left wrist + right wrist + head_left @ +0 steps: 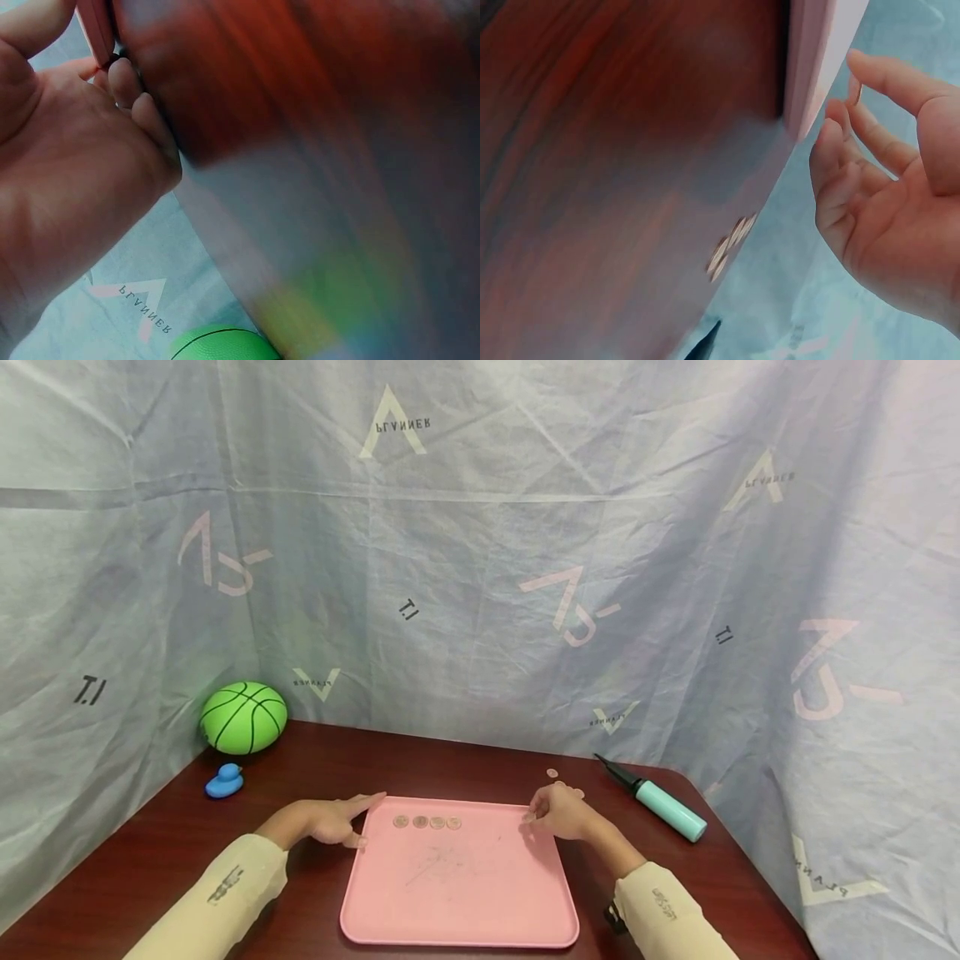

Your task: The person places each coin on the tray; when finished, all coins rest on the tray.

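Note:
My right hand (564, 814) is over the far right part of the pink tray (487, 902). Between its thumb and index finger it pinches a coin (854, 90) by the edge, the other fingers loosely bent. On the tray, several coins (420, 822) lie flat in a row along the far left side. My left hand (330, 820) rests at the tray's left edge, thumb and index finger spread along the rim. In the left wrist view its other fingers bend slightly beside the tray's side.
Loose coins (552, 772) lie on the dark wood table (315, 902) beyond the tray, partly behind my right hand. A teal hand pump (670, 810) is at the right. A green ball (244, 718) and a blue rubber duck (225, 782) sit at the far left. Grey curtains surround the table.

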A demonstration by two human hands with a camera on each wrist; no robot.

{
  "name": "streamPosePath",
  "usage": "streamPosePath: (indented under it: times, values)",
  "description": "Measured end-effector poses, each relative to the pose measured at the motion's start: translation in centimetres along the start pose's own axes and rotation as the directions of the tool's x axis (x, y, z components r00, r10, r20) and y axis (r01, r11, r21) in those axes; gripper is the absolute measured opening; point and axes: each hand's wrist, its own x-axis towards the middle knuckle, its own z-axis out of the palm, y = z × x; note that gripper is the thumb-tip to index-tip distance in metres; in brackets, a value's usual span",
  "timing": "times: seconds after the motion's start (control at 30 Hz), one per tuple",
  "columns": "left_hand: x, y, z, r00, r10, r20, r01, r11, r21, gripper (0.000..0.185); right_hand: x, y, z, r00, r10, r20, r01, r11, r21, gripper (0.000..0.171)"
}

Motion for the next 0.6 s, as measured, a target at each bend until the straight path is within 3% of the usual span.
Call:
streamPosePath:
  times: [0.4, 0.6]
  values:
    - [0.1, -0.3, 0.2, 1.0, -0.014, 0.003, 0.014, 1.0, -0.012, 0.086, 1.4, -2.9, 2.0, 0.985, -0.065, 0.158, 0.069, 0.997, -0.021, 0.012]
    - [0.1, -0.2, 0.1, 1.0, -0.012, -0.001, 0.012, 1.0, -0.007, 0.086, 2.2, -3.9, 2.5, 0.984, -0.008, 0.178, 0.017, 0.999, -0.052, 0.014]
